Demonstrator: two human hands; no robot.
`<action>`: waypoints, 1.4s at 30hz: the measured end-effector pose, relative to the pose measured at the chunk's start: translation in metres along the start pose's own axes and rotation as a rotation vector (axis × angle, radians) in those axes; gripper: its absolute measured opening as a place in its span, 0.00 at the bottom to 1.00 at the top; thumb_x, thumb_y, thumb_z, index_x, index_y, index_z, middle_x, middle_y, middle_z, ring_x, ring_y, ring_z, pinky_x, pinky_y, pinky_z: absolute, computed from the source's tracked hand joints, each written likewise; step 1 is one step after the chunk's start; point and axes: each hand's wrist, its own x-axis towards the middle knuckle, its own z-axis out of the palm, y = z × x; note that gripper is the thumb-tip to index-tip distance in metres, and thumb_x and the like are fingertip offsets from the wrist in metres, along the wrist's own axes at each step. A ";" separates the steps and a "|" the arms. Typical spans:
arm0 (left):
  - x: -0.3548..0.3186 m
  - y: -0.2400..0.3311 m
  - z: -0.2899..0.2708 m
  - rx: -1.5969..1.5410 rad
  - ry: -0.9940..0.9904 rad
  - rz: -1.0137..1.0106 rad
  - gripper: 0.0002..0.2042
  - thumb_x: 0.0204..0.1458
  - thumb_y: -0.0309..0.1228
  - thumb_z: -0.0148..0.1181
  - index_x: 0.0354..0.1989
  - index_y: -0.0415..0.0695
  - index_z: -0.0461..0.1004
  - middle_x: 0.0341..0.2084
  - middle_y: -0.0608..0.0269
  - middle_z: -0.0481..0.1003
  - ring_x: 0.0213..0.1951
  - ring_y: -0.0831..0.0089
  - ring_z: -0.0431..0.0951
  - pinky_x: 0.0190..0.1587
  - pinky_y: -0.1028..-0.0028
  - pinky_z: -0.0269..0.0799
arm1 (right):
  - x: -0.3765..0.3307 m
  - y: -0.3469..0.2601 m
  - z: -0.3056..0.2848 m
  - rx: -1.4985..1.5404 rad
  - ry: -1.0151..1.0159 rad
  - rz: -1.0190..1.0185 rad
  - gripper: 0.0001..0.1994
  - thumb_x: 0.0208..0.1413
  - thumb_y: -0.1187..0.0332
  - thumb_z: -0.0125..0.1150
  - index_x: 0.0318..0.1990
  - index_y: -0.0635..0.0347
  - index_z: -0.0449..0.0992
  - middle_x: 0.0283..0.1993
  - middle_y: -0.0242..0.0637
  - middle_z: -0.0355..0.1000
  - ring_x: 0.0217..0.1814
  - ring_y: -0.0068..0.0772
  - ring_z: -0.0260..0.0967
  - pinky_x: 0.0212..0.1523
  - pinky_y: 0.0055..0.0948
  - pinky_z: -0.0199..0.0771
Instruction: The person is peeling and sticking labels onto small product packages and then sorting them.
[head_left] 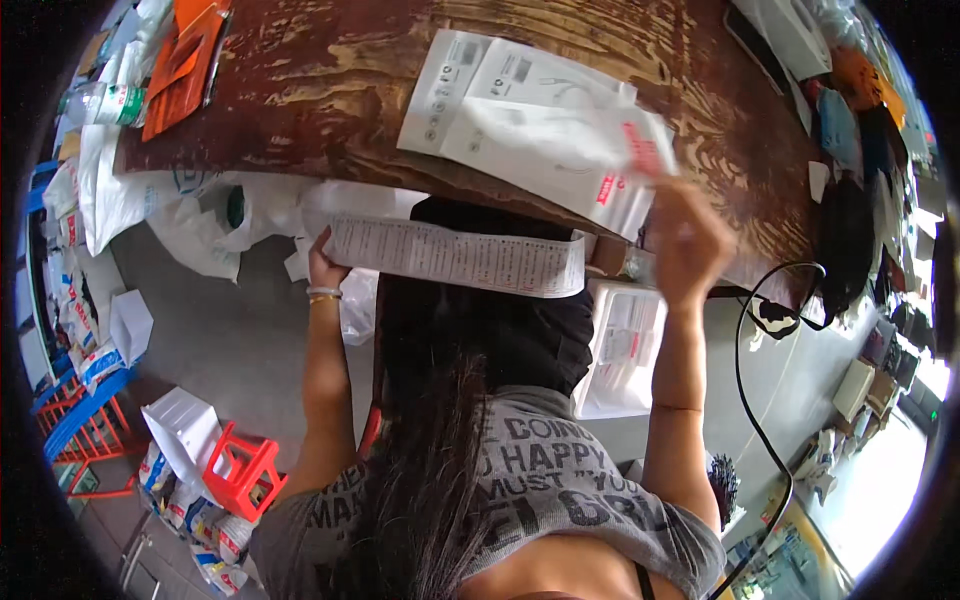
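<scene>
My left hand [324,264] is closed on one end of a long white strip of paper [455,258], covered in small print, which stretches across my lap just below the table edge. Above the table's near edge, my right hand [692,240] is smeared by motion. Its fingertips are beside several flat white packaging bags [545,125], which lie overlapping on the wood with line drawings and red patches on them. A blurred piece with red print [641,148] shows above the fingertips; whether they hold it is unclear.
The worn brown wooden table [310,90] spans the top. Orange pouches [185,75] and a plastic bottle [105,103] are at far left. A white bin [622,350] stands under the table edge. A black cable [742,370] hangs at right; a red stool [243,470] stands lower left.
</scene>
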 end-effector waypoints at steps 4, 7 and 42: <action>-0.016 0.028 0.057 0.058 0.362 0.396 0.20 0.67 0.39 0.51 0.60 0.38 0.75 0.58 0.50 0.78 0.61 0.54 0.76 0.65 0.54 0.69 | 0.008 0.031 -0.029 -0.084 0.889 -0.099 0.11 0.68 0.70 0.60 0.45 0.69 0.85 0.43 0.43 0.85 0.42 0.37 0.84 0.49 0.33 0.83; -0.033 0.079 0.034 -0.072 0.070 0.363 0.21 0.68 0.41 0.50 0.60 0.39 0.75 0.58 0.51 0.78 0.61 0.54 0.76 0.65 0.52 0.69 | 0.018 0.039 -0.066 -0.621 0.626 -0.261 0.15 0.69 0.67 0.58 0.55 0.67 0.81 0.56 0.45 0.81 0.53 0.41 0.82 0.60 0.40 0.78; -0.369 0.326 0.213 1.863 0.963 1.384 0.20 0.63 0.26 0.61 0.63 0.37 0.70 0.54 0.54 0.75 0.56 0.65 0.71 0.59 0.66 0.65 | -0.034 -0.077 0.107 0.548 -0.367 -0.053 0.13 0.56 0.76 0.70 0.49 0.65 0.81 0.45 0.44 0.81 0.48 0.44 0.81 0.49 0.36 0.80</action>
